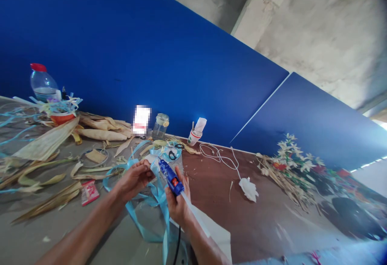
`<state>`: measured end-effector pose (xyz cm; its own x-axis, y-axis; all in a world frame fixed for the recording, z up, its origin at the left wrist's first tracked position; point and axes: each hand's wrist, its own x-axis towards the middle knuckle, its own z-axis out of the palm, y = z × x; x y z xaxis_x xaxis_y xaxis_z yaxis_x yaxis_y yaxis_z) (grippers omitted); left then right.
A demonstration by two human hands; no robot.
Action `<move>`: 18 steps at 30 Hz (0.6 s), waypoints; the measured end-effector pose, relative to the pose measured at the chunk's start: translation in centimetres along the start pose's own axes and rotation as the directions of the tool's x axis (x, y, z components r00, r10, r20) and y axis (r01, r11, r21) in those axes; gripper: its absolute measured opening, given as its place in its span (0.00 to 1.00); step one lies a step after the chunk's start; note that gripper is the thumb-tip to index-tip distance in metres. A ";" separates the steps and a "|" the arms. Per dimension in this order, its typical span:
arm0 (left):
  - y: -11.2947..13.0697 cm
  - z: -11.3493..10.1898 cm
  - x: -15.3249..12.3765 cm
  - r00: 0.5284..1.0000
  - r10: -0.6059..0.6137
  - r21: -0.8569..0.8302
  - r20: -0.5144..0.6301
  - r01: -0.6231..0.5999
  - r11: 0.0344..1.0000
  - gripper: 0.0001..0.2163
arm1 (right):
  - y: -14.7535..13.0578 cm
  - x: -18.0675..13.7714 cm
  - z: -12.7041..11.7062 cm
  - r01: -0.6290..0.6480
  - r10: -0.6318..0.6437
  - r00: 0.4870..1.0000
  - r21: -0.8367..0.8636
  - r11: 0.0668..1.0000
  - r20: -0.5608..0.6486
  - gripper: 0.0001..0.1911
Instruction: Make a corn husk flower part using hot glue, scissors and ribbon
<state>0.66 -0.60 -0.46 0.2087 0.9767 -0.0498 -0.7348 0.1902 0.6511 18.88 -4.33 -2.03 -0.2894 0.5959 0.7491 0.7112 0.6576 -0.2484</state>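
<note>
One clear, round-shouldered bottle (44,83) is stood by the back edge of the surface (208,184), at the left, beside an orange bowl (62,118) topped with thin strips. Dry, papery husks (102,135) are strewn rightward, with a glossy red packet (89,193) laid nearer the front edge. Smooth, flat blue ribbon (165,212) is looped beneath the hands and pinched between the bent fingers of the left hand (136,179). A blue plastic glue gun (171,177), a translucent stick jutting from its rear, is gripped by the right hand (180,209), its tip beside the ribbon. A glass jar (160,126) and a tapered cup (193,137) are placed along the back edge; farther right, a crumpled white wad (248,189) and spiky-petalled flowers (290,152) are seen.
</note>
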 end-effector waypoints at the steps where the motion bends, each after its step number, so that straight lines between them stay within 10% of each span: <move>1: 0.0 0.1 0.0 1.000 0.004 0.000 -0.004 -0.004 1.000 0.07 | 0.0 0.0 0.0 -0.003 0.003 1.000 -0.005 1.000 -0.004 0.30; 18: 0.4 0.5 -0.2 0.996 0.056 0.062 -0.064 -0.052 0.997 0.07 | -0.7 0.5 -0.8 0.018 -0.018 1.000 0.039 0.999 -0.001 0.27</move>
<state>0.70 -0.77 0.17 0.1256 0.9902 -0.0611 -0.7032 0.1324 0.6986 18.74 -4.89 -1.01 -0.3017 0.5831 0.7543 0.6804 0.6859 -0.2581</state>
